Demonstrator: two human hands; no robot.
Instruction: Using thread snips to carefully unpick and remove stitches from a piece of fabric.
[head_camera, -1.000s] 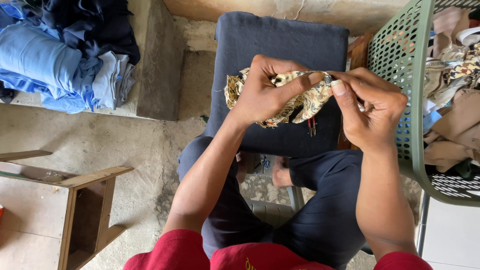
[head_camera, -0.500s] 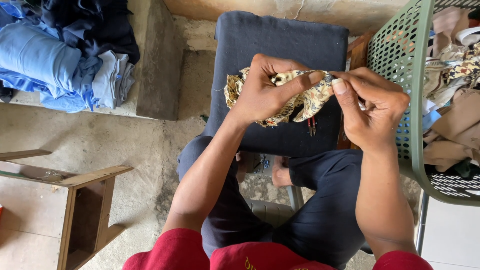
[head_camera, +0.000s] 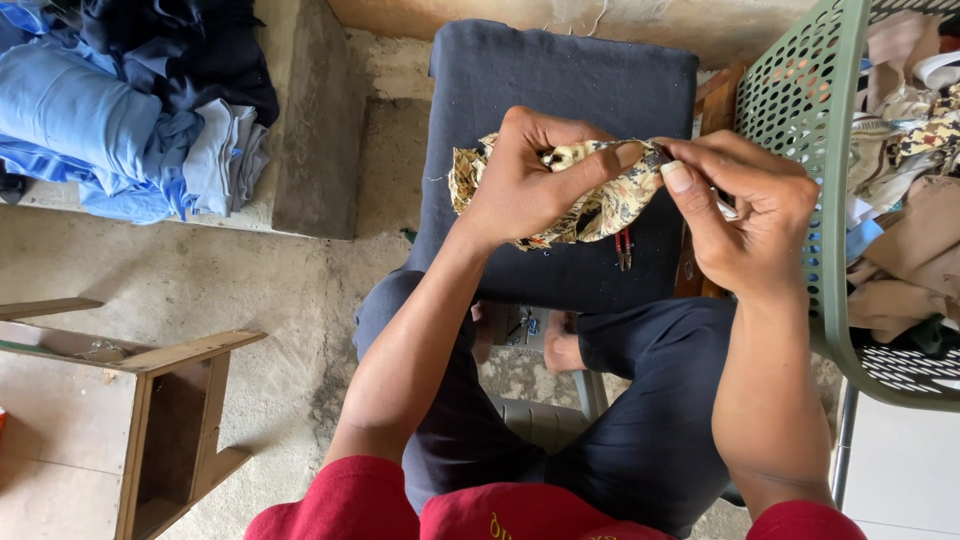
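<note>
My left hand (head_camera: 525, 175) grips a bunched piece of yellow and brown patterned cloth (head_camera: 600, 205) over a dark blue padded stool (head_camera: 560, 80). My right hand (head_camera: 745, 205) pinches the cloth's right end between thumb and forefinger, and a thin metal tool shows by its fingers. A small red-handled tool (head_camera: 624, 248) lies on the stool just below the cloth. My legs in dark trousers sit below the stool.
A green perforated plastic basket (head_camera: 800, 100) full of fabric scraps stands at the right. Folded blue and dark clothes (head_camera: 120, 110) are stacked on a concrete ledge at top left. A wooden frame (head_camera: 170, 400) stands at lower left on the concrete floor.
Both hands have stayed in place on the cloth; my right fingers have shifted slightly at its right end.
</note>
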